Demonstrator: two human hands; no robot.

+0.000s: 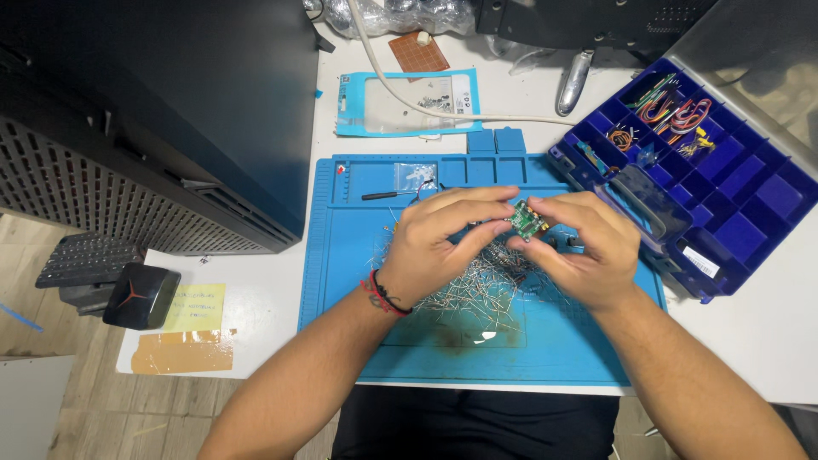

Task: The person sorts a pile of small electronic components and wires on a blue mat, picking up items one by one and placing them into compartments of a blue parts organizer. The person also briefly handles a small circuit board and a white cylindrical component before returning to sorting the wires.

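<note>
Over one blue work mat, two hands, left and right, pinch one green circuit board.

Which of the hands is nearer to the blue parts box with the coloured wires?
Right. The right hand sits just beside the parts box, close to its near-left corner. The left hand is farther off, on the other side of the small green circuit board both hands hold.

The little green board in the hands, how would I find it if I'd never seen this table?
Find the big blue mat on the white table. Above a heap of thin metal pins, the left hand and right hand meet. Pinched between their fingertips is the small green circuit board, the only green square there.
</note>
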